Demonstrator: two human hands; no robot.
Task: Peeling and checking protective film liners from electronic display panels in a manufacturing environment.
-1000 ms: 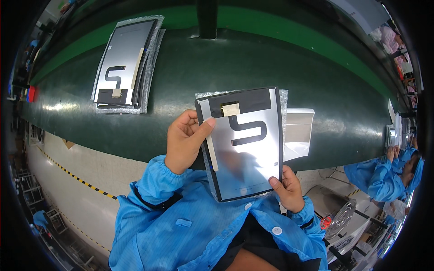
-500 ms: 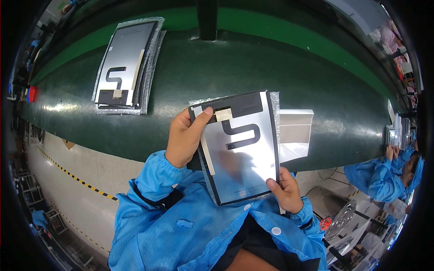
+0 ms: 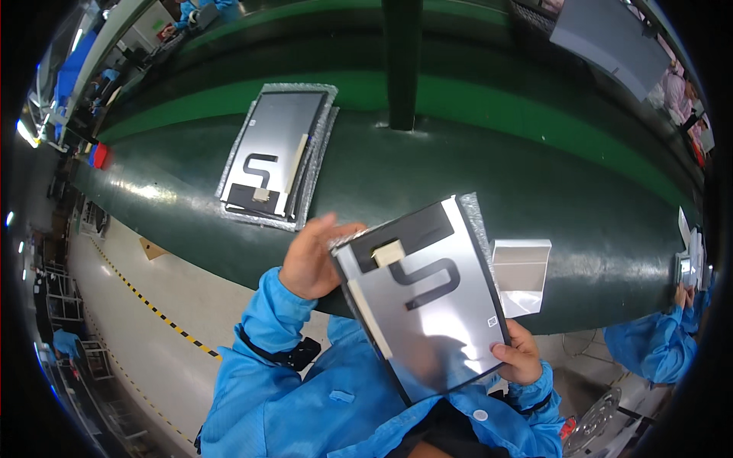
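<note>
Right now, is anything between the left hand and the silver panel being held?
Nothing visible is: the left hand is at the upper-left corner of the panel, though blur hides whether it touches. Bubble wrap shows behind the panel, and the right hand holds its lower right edge.

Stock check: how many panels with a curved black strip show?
2: one panel in the right grip, another panel topping the stack on the green table; more may be hidden underneath.
</note>
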